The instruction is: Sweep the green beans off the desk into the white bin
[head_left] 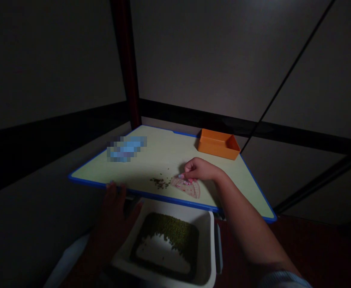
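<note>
My right hand (pixel 198 170) is over the table, its fingers closed in a pinch. Whatever may be between the fingertips is too small to make out. Beneath and in front of it lies a pinkish see-through protractor (pixel 195 190), flat on the pale tabletop and partly covered by the hand. Left of the protractor is a small scatter of dark seeds or beans (pixel 160 184). In shadow at the table's front edge, my left hand (pixel 115 210) has its fingers apart, next to a white tub (pixel 213 244). Many small green beans (pixel 175 228) lie in the tub.
The pale folding table (pixel 154 160) has a blue rim. At its back right corner stands an orange open box (pixel 219 144). A blurred-out blue item (pixel 126 149) lies on the left side. Dark walls and a reddish post (pixel 130 68) stand behind the table.
</note>
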The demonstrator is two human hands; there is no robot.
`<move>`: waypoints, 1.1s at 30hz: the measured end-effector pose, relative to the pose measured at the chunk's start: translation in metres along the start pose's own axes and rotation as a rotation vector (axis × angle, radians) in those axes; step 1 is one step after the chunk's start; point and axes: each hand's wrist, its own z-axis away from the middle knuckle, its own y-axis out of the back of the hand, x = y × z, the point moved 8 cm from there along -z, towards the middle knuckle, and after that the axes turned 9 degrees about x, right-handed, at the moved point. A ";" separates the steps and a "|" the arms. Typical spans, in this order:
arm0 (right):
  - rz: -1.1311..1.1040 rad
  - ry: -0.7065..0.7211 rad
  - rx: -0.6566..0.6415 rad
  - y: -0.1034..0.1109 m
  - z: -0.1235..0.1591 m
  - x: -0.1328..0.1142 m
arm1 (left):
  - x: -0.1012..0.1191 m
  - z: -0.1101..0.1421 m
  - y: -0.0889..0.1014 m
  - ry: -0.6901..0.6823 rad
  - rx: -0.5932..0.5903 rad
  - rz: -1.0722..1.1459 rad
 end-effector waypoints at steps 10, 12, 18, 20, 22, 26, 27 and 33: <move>0.063 -0.029 0.030 -0.004 -0.004 0.000 | 0.003 -0.001 0.001 0.011 -0.014 -0.002; 0.077 -0.027 0.056 0.001 -0.004 0.003 | 0.003 -0.001 0.000 0.015 -0.028 -0.012; 0.142 -0.032 0.146 0.019 -0.002 0.011 | 0.000 -0.001 -0.001 0.026 -0.030 -0.002; 0.128 -0.041 0.171 0.025 -0.001 0.011 | 0.001 0.000 -0.002 0.026 -0.031 0.000; 0.097 -0.043 0.173 0.027 0.001 0.010 | 0.001 0.000 -0.003 0.031 -0.042 -0.001; 0.029 -0.030 0.047 0.016 0.002 0.009 | 0.001 0.000 -0.004 0.033 -0.041 0.005; 0.028 -0.029 0.012 0.011 0.002 0.010 | 0.001 0.000 -0.003 0.030 -0.035 0.005; 0.164 -0.044 0.151 0.013 -0.008 0.019 | 0.001 0.000 -0.003 0.004 -0.021 -0.002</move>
